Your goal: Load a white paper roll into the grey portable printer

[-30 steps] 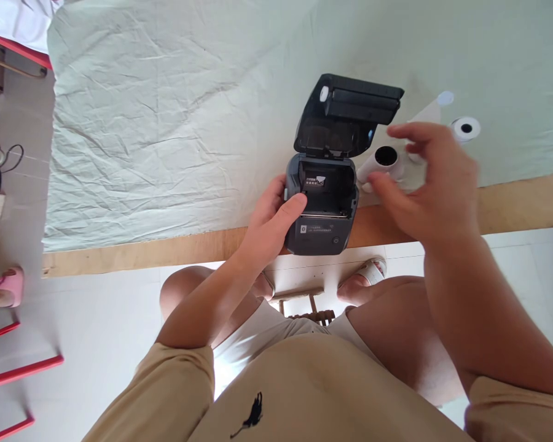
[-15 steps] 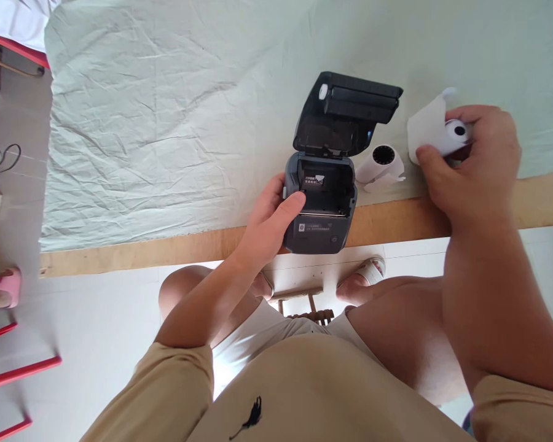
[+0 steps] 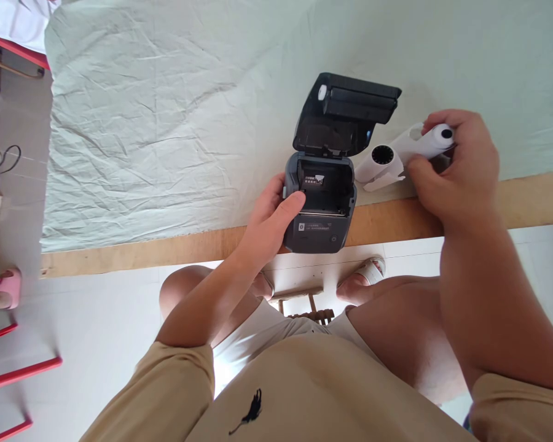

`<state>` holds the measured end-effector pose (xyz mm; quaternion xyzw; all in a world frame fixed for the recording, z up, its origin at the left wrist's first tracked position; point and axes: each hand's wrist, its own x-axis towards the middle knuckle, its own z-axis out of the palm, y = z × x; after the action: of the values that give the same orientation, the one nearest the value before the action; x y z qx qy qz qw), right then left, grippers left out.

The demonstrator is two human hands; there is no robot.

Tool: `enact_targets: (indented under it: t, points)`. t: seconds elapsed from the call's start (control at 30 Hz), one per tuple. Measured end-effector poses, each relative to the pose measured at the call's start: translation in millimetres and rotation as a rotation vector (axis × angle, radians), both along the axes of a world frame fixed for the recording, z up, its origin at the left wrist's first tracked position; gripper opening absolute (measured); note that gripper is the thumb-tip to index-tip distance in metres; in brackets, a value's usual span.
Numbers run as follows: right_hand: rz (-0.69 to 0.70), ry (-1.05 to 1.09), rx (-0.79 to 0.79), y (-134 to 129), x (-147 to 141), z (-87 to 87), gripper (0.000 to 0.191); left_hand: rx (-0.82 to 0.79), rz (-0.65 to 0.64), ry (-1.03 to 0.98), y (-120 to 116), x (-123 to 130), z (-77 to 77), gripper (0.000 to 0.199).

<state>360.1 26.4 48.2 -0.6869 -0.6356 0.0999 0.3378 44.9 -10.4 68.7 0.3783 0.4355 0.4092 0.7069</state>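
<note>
A dark grey label printer (image 3: 320, 202) lies near the table's front edge with its black lid (image 3: 348, 113) swung up and its inner compartment exposed. My left hand (image 3: 276, 212) grips the printer's left side, thumb over the rim of the compartment. Just right of the printer, a white paper roll (image 3: 378, 167) with a dark core rests on the cloth, its end partly unwound. Farther right, my right hand (image 3: 461, 162) holds a second white roll (image 3: 431, 141) between thumb and fingers, its loose paper reaching toward the first roll.
A pale green wrinkled cloth (image 3: 166, 123) covers the table, whose wooden edge (image 3: 142, 252) runs along the front. My knees are below it. At the left are red bars (image 3: 23, 373), cables and a pink shoe (image 3: 9, 287). A dark object sits at the far right edge.
My right hand has moved left with the second roll, bringing its loose paper closer to the first roll. My left hand and the printer stay nearly where they were.
</note>
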Motion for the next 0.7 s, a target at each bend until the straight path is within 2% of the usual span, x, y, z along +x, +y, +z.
enact_targets:
  t: [0.07, 0.13, 0.2, 0.33, 0.5, 0.57, 0.63, 0.7]
  points:
    - [-0.061, -0.039, 0.024, -1, -1, 0.0, 0.062, -0.010, -0.006, 0.011, 0, 0, 1.3, 0.059]
    - [-0.086, 0.038, 0.037, -2, -3, -0.3, 0.074, -0.021, -0.010, 0.035, 0, 1, 2.1, 0.062]
    - [-0.047, 0.081, 0.011, -2, -3, -1.0, 0.084, -0.031, -0.016, 0.065, 0, 1, 2.3, 0.065]
    - [-0.003, -0.045, -0.015, 1, 0, -0.4, 0.071, -0.027, -0.026, 0.060, 0, 1, 1.9, 0.065]
    - [0.012, 0.064, -0.022, -1, 0, 7.0, 0.077, -0.016, -0.014, 0.065, 0, 0, 0.7, 0.065]
    - [0.050, 0.038, -0.038, -4, -4, 9.3, 0.073, -0.010, -0.017, 0.067, 1, 0, -0.3, 0.065]
    - [0.029, -0.016, -0.039, -5, -7, 9.6, 0.067, -0.010, -0.016, 0.075, 1, 1, -0.9, 0.065]
    - [-0.035, -0.029, -0.039, -2, -4, 8.4, 0.072, -0.011, -0.013, 0.078, 1, 1, -0.7, 0.066]
